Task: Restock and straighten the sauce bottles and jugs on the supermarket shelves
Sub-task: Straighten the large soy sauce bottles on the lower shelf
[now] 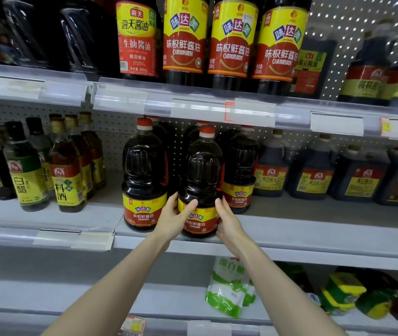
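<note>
A large dark soy sauce jug [202,175] with a red cap and a red-and-yellow label stands upright near the front edge of the middle shelf [290,236]. My left hand [172,220] grips its lower left side, thumb across the label. My right hand [228,223] holds its lower right side. Matching jugs stand beside it, one to the left [143,175] and one behind to the right [240,170], with more behind them.
Slim vinegar and cooking wine bottles [64,166] fill the shelf's left part. Square dark jugs [311,173] line its right part. Tall soy sauce bottles [231,42] crowd the shelf above. Bagged goods [229,287] lie on the shelf below.
</note>
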Demonstrator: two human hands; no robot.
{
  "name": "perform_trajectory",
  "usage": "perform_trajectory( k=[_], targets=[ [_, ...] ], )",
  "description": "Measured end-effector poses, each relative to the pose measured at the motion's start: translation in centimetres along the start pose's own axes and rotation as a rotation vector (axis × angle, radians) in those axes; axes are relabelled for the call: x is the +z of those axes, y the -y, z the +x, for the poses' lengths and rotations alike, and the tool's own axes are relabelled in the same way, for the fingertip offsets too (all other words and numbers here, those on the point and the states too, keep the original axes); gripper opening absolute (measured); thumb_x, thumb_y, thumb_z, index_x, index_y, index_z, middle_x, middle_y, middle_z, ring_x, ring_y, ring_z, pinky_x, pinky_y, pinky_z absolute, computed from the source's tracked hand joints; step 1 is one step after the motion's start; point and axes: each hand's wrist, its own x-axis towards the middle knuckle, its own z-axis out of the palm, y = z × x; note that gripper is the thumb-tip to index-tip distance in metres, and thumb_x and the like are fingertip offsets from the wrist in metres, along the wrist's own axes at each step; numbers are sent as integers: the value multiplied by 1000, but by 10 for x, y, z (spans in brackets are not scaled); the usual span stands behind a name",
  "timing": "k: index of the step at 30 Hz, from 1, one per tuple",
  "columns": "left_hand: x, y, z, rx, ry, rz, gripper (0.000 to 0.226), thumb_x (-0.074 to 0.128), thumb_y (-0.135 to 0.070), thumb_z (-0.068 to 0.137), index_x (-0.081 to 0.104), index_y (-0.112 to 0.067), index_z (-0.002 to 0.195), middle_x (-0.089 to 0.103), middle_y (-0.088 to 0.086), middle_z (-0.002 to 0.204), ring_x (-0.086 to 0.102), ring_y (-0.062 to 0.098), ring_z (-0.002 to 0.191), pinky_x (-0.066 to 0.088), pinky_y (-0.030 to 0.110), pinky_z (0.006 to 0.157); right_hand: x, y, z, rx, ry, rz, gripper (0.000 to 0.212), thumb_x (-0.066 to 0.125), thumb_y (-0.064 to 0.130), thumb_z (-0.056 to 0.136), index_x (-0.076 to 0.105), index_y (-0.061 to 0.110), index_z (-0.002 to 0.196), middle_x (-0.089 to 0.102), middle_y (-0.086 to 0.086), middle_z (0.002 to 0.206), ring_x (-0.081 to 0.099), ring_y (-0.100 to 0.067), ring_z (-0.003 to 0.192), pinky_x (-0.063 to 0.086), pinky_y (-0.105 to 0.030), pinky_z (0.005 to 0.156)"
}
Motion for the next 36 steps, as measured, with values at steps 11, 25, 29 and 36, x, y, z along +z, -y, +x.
perform_trajectory(
  k=[11,25,29,36],
  targets=[
    [-8,11,6,-23,39,79,50,62,-25,92,42,-27,138,57,-21,112,55,-8,99,49,8,70,-1,-9,6,-9,-10,-49,84,52,70,82,20,35,153,39,8,152,42,-13,134,37,-42,112],
    [-3,27,8,8,-30,112,76,71,-41,76,41,-21,143,59,-4,131,55,11,119,49,34,99,-7,-11,12,-8,26,-3,89,60,69,75,27,35,151,47,8,146,48,-12,130,37,-44,112],
    [-6,27,9,19,-2,131,72,71,-32,80,40,-21,144,57,-7,130,55,8,119,49,25,95,-9,-7,11,-2,46,-26,83,54,64,80,25,35,152,41,10,150,42,-12,134,33,-43,115],
    [-16,27,10,-26,89,110,66,64,-13,89,33,-17,147,54,-6,131,54,4,116,49,8,79,-10,-15,4,-30,1,-130,62,44,52,96,26,31,151,42,13,143,42,-7,128,38,-25,102]
  ],
)
